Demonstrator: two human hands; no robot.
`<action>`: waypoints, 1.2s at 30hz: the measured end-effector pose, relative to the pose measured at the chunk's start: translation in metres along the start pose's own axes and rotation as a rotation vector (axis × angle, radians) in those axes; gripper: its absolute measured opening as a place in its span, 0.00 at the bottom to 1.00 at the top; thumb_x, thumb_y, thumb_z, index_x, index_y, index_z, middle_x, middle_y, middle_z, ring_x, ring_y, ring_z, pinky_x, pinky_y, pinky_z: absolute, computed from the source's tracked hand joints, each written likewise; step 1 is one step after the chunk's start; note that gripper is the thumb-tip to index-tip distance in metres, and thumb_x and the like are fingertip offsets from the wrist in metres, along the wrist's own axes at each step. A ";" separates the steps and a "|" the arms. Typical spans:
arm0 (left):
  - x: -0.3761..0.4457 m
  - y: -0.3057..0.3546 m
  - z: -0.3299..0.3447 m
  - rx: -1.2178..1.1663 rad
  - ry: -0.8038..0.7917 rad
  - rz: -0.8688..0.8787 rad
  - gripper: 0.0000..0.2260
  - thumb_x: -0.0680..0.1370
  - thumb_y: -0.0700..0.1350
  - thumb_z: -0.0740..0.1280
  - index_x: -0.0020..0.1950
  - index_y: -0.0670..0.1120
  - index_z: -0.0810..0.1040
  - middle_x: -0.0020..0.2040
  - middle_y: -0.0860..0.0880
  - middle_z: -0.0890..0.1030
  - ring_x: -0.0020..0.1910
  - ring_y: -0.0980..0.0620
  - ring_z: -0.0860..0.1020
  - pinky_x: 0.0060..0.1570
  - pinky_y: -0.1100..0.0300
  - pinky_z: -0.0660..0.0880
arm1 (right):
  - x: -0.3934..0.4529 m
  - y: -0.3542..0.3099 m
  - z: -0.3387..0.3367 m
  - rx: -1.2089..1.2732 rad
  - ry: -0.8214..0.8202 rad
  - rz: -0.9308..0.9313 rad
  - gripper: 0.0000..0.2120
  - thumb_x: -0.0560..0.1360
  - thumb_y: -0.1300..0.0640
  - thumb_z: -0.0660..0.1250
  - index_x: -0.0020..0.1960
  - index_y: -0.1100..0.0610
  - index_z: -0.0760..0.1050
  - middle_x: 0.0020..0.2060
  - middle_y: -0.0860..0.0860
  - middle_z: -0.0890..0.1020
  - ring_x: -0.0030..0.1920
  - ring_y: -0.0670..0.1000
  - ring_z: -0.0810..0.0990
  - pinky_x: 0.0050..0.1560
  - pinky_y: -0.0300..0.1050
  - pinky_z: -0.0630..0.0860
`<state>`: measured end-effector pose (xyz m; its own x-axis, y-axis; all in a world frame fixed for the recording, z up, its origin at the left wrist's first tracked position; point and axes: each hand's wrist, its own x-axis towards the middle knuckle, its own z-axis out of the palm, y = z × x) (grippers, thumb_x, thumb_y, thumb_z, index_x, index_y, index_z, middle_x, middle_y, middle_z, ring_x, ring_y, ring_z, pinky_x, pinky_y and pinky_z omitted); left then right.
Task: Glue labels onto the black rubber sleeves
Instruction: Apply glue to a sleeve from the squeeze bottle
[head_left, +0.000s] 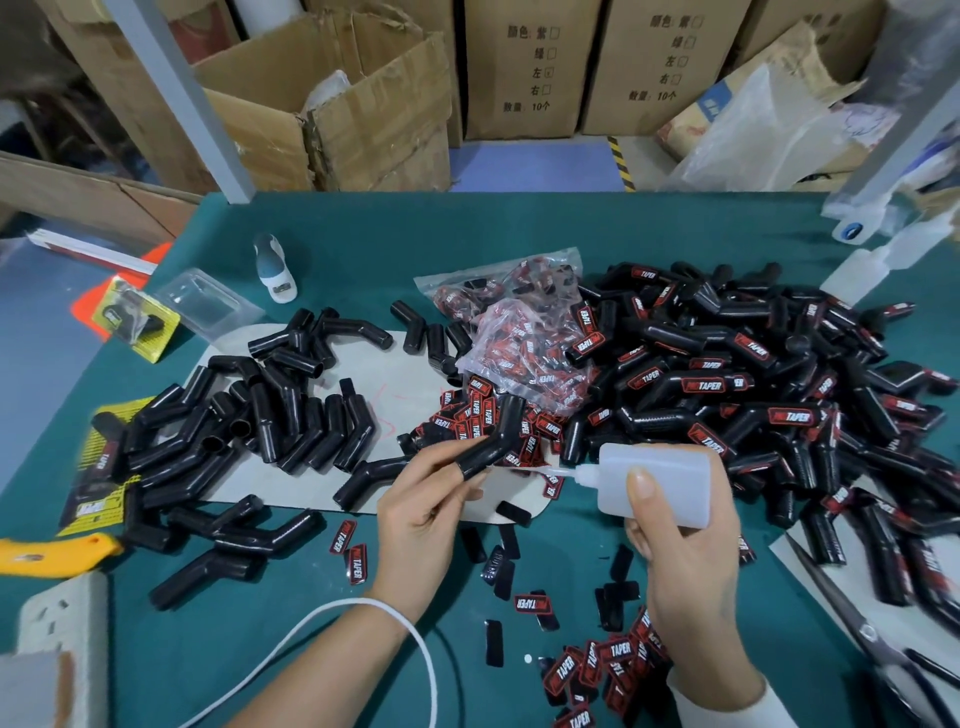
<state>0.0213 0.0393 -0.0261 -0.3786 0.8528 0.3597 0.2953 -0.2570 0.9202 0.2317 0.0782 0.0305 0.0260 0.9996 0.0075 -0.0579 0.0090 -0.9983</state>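
Scene: a green bench seen from above, with a person's two bare hands near the viewer.
Risk: the nozzle sat very close to the left fingertips, so a hard squeeze could have put glue on skin, or flooded the rubber so the label slid.
Risk, second: the sleeve sat only on a fingertip and could have twisted or slipped off under the nozzle's push.
Left hand: fingers loosely curled, with the forefinger pushed into one end of a bent black rubber sleeve, which it held up just above the loose labels.
Right hand: fingers and thumb curled round a translucent glue bottle, nozzle pointing left toward the sleeve; whether it touched could not be told.
Unlabelled sleeves: heaped on the left.
Labelled sleeves: a large pile to the right.
More labels: scattered near the wrists.
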 end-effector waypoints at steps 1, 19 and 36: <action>0.001 0.000 0.000 -0.012 0.006 -0.008 0.11 0.80 0.31 0.68 0.58 0.38 0.86 0.60 0.49 0.83 0.55 0.48 0.82 0.49 0.59 0.82 | 0.003 -0.001 0.000 0.017 -0.003 -0.001 0.26 0.71 0.30 0.73 0.58 0.47 0.78 0.43 0.46 0.82 0.39 0.43 0.79 0.38 0.35 0.76; 0.012 -0.012 0.009 0.034 0.005 0.101 0.10 0.80 0.35 0.69 0.58 0.40 0.86 0.62 0.48 0.84 0.61 0.45 0.82 0.56 0.42 0.81 | 0.023 -0.005 0.007 0.146 -0.034 0.008 0.23 0.69 0.31 0.76 0.54 0.46 0.79 0.39 0.48 0.80 0.31 0.42 0.72 0.31 0.34 0.70; 0.010 -0.016 0.007 0.019 -0.005 0.145 0.08 0.80 0.37 0.68 0.56 0.42 0.85 0.63 0.49 0.83 0.60 0.43 0.82 0.51 0.37 0.82 | 0.013 -0.002 0.006 -0.004 0.000 -0.006 0.23 0.71 0.30 0.73 0.58 0.44 0.78 0.45 0.46 0.84 0.41 0.43 0.82 0.38 0.34 0.77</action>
<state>0.0191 0.0555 -0.0385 -0.3266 0.8095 0.4879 0.3627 -0.3693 0.8556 0.2262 0.0916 0.0326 0.0263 0.9996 0.0135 -0.0541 0.0149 -0.9984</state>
